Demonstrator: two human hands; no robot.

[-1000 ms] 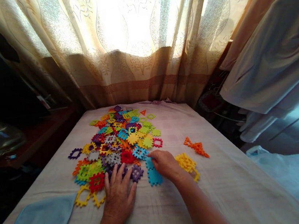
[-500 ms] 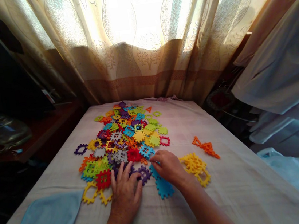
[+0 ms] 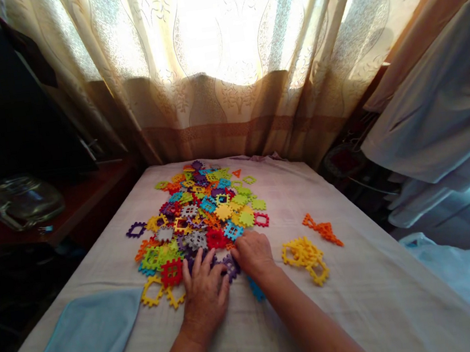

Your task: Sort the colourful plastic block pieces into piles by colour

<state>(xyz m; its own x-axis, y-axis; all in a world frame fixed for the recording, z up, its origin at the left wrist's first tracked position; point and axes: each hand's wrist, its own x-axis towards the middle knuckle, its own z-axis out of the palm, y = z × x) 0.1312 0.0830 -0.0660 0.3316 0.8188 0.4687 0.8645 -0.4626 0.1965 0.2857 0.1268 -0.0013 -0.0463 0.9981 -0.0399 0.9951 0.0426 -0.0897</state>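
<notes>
A heap of colourful notched plastic pieces (image 3: 208, 205) covers the middle of the cloth-covered table. My left hand (image 3: 207, 292) lies with spread fingers on the heap's near edge, touching dark purple pieces, right of a red window-shaped piece (image 3: 172, 272). My right hand (image 3: 254, 254) is at the near right edge of the heap, beside a purple piece (image 3: 230, 268) and a light blue windowed piece (image 3: 233, 231). Its fingers curl down, and their tips are hidden. Blue pieces (image 3: 256, 290) lie partly under my right wrist.
Yellow pieces (image 3: 303, 252) are piled right of my right hand, with orange triangles (image 3: 323, 229) beyond. A blue cloth (image 3: 80, 335) lies at the front left. A glass jug (image 3: 28, 202) stands on a dark side table. A curtain (image 3: 225, 102) hangs behind.
My right hand has shifted slightly left, towards the purple piece, and its fingers have curled further out of sight. My left hand rests in nearly the same place. The whole view has tilted a little.
</notes>
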